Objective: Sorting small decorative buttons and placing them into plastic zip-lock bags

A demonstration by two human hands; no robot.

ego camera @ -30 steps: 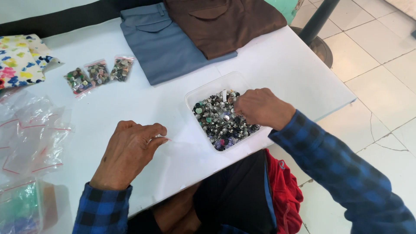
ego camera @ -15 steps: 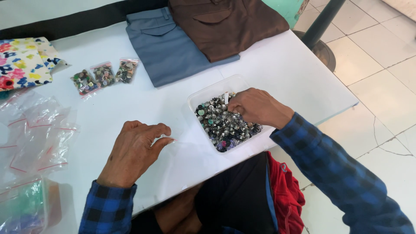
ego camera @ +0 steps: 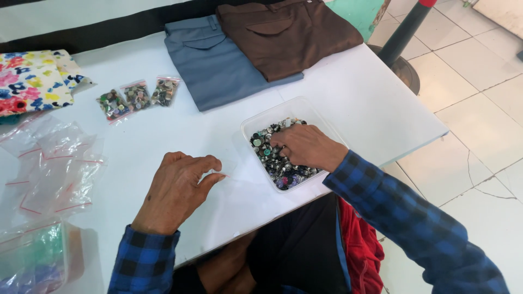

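Right now the right hand (ego camera: 308, 147) is down in the clear plastic tub (ego camera: 256, 117) near the front edge of the white table (ego camera: 359, 92), fingers curled together among the loose buttons (ego camera: 272, 158) — whether they are actually pinched on one I cannot tell, since the fingertips are buried. The left hand (ego camera: 177, 188) rests on the table just left of the tub, thumb and forefinger closed on the mouth of a small clear zip bag (ego camera: 227, 170) that lies flat and nearly invisible against the white top.

As a judgement, the buttons are small, hard and slick, likely to skate off the fingertips, so they are best taken edge-on in a pinch or scooped a few at a time. The bag is thin, limp film; it needs holding at its lip to stay open.

Three filled bags of buttons (ego camera: 137, 97) sit toward the back left, a heap of empty zip bags (ego camera: 52, 169) at the left edge, and folded grey-blue trousers (ego camera: 218, 65) and brown trousers (ego camera: 289, 35) along the far edge.
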